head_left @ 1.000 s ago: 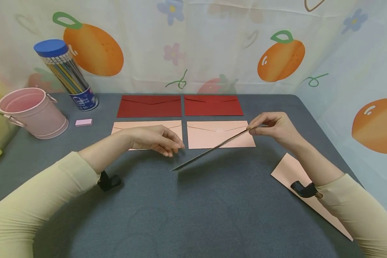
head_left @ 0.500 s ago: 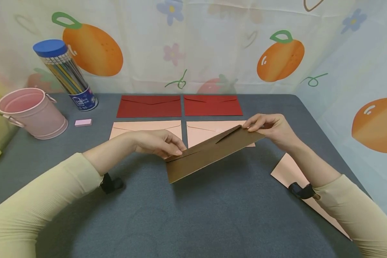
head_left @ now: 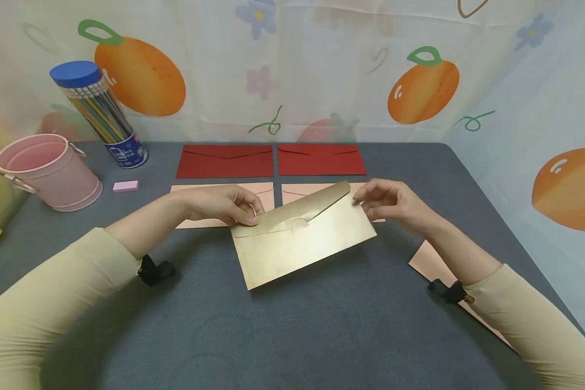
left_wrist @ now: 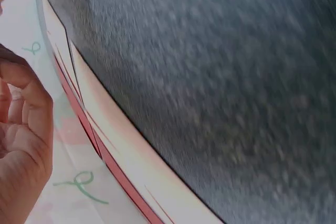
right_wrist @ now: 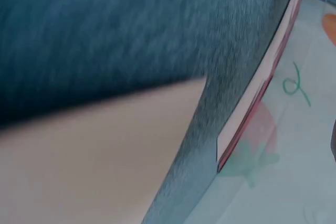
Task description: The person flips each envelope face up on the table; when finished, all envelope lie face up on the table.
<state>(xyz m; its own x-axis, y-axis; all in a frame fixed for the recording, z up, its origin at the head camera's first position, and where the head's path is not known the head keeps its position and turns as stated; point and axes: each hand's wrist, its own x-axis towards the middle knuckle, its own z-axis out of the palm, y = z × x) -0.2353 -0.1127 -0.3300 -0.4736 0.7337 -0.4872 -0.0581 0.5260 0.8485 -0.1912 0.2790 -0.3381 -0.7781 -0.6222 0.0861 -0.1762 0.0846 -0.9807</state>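
A gold envelope [head_left: 307, 238] is held tilted above the table, its flap side facing up. My left hand [head_left: 224, 204] pinches its upper left corner, thumb on the flap. At its right edge, my right hand [head_left: 395, 206] holds it lightly with curled fingertips. Behind it lie two light pink envelopes, a left one [head_left: 200, 223] and a right one [head_left: 292, 190], partly covered by the hands and the gold envelope. In the left wrist view, the left hand [left_wrist: 23, 140] shows only at the left edge, and its grip is out of frame.
Farther back lie a left red envelope [head_left: 224, 162] and a right red one [head_left: 322, 161]. Another pink envelope [head_left: 431, 260] lies under the right forearm. At left stand a pink bucket [head_left: 53, 173], a pencil tub [head_left: 99, 114] and a small pink block [head_left: 125, 186]. A patterned curtain [head_left: 312, 70] hangs behind.
The left hand took hold of the envelope's left corner. The envelope turned from edge-on to showing its gold flap side, and the right hand shifted slightly left and down.
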